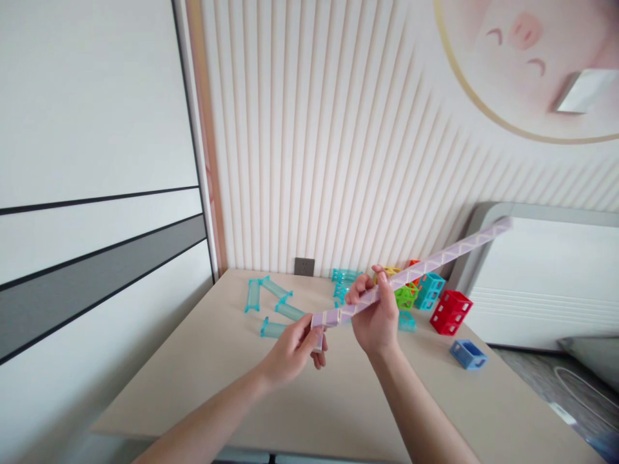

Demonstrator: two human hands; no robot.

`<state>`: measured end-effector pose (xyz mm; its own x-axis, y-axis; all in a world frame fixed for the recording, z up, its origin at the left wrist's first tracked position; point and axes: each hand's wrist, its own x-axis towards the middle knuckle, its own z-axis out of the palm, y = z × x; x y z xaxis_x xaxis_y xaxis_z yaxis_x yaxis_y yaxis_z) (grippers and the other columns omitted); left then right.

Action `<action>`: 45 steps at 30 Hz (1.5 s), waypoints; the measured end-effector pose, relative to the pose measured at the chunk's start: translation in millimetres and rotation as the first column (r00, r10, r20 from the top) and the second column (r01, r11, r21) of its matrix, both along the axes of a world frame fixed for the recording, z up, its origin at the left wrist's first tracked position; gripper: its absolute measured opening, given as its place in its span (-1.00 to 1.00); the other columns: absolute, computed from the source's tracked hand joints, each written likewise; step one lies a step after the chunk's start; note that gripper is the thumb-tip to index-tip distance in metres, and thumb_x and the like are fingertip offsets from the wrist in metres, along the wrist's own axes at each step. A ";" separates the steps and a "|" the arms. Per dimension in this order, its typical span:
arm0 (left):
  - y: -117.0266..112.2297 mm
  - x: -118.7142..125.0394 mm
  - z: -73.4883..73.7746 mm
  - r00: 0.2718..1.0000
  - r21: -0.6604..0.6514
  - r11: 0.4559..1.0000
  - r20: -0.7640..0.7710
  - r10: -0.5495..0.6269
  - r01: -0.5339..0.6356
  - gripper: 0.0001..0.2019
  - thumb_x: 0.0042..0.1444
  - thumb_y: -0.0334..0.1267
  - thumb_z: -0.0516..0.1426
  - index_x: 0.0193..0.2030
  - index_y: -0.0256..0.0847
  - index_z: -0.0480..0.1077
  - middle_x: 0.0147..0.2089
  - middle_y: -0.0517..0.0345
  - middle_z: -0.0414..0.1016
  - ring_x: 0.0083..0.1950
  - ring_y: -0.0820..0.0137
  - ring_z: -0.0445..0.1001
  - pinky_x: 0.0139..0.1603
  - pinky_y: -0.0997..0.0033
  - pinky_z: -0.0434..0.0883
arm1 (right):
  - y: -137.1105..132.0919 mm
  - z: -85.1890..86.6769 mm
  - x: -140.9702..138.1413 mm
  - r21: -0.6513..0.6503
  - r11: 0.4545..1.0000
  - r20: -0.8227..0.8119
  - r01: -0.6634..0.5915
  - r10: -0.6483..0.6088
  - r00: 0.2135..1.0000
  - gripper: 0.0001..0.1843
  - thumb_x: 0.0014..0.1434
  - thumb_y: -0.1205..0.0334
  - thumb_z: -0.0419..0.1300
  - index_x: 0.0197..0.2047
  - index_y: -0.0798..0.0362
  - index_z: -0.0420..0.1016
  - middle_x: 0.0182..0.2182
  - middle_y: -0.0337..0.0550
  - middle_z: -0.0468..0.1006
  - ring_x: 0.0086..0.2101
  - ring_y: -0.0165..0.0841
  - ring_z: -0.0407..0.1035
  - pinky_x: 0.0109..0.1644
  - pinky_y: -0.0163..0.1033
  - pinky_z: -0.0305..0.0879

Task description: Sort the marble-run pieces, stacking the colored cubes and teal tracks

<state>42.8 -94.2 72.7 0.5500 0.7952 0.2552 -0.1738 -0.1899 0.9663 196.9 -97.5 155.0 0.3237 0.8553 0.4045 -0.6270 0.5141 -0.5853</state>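
A long, thin snake puzzle (pixel 445 256), pale purple with whitish zigzag lines, is held in the air above the table (pixel 338 403). It slants up to the right, mostly straight, with its left end bent downward. My left hand (pixel 294 345) is closed on that bent end, thumb and fingers pinching it. My right hand (pixel 374 319) grips the puzzle farther along, thumb on one side and fingers curled on the other. The far right tip is blurred.
Several turquoise see-through track pieces (pixel 253 295) lie at the back left. Toward the right stand a green open block (pixel 406 296), a turquoise block (pixel 429 291), a red block (pixel 451 312) and a blue block (pixel 468 354). A ribbed wall (pixel 290 161) with a socket (pixel 304 267) rises behind.
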 end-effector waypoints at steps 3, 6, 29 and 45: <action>-6.2 7.1 1.6 0.999 -0.109 0.994 0.033 -0.025 0.029 -0.55 0.24 0.18 0.06 -0.20 -0.25 0.27 -0.41 0.23 0.36 -0.55 0.48 0.44 -0.54 0.48 0.37 | 3.7 -4.6 -1.6 0.003 0.998 -0.020 0.063 -0.063 0.998 -0.80 0.20 0.13 0.25 -0.19 -0.09 0.28 -0.66 -0.51 0.29 -0.70 -0.53 0.14 -0.60 -0.43 0.20; -11.8 10.9 0.8 0.992 -0.225 0.966 -0.004 -0.129 0.125 -0.51 0.20 0.23 0.08 -0.22 -0.26 0.28 -0.47 0.21 0.41 -0.63 0.50 0.39 -0.62 0.52 0.26 | 7.9 -6.4 3.2 0.042 0.999 0.058 0.030 -0.032 0.998 -0.82 0.22 0.16 0.23 -0.17 -0.10 0.28 -0.74 -0.57 0.19 -0.77 -0.53 -0.01 -0.70 -0.45 0.05; -39.9 14.0 -2.7 0.749 -0.505 0.587 0.591 -0.300 0.633 -0.53 0.19 0.16 0.16 -0.20 -0.31 0.38 -0.55 0.28 0.32 -0.65 0.56 0.19 -0.55 0.47 -0.01 | -17.8 -8.9 -1.3 0.033 0.932 -0.057 -0.361 0.362 0.930 -0.77 0.15 0.11 0.28 -0.41 -0.09 0.28 -0.87 -0.69 -0.14 -0.83 -0.66 -0.53 -0.88 -0.56 -0.26; -23.7 10.6 -2.9 0.938 -0.144 0.947 0.240 -0.248 0.287 -0.59 0.26 0.14 0.10 -0.13 -0.24 0.29 -0.43 0.23 0.38 -0.47 0.47 0.42 -0.38 0.46 0.33 | 5.9 0.2 0.8 -0.193 0.861 0.338 -0.470 0.508 0.792 -0.64 0.16 0.00 0.27 -0.06 -0.06 0.31 -0.59 -0.36 0.53 -0.69 -0.43 0.38 -0.60 -0.36 0.35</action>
